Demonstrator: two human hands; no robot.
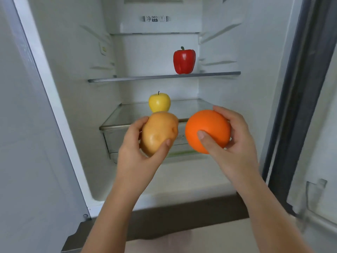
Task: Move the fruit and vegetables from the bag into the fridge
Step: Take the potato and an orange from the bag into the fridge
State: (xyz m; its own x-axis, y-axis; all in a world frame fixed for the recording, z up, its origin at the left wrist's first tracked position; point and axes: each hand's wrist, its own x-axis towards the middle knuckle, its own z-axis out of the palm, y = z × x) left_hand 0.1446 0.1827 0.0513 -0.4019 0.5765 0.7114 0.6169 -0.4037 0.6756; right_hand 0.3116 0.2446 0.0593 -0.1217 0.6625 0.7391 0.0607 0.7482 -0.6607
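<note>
From the head view, your left hand (138, 152) grips a tan, lumpy potato (158, 133) and your right hand (235, 143) cups a smooth round orange (207, 131). You hold both just before the open white fridge (63, 88), likely ready to shelve. A yellow apple (159, 102) sits near the lower glass shelf's (191, 106) back edge. A red bell pepper (184, 60) stands toward the upper shelf's (127, 78) right end. The bag is out of view.

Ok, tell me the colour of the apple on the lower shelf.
Yellow. The apple has a dark stem, seen best in the head view.
</note>
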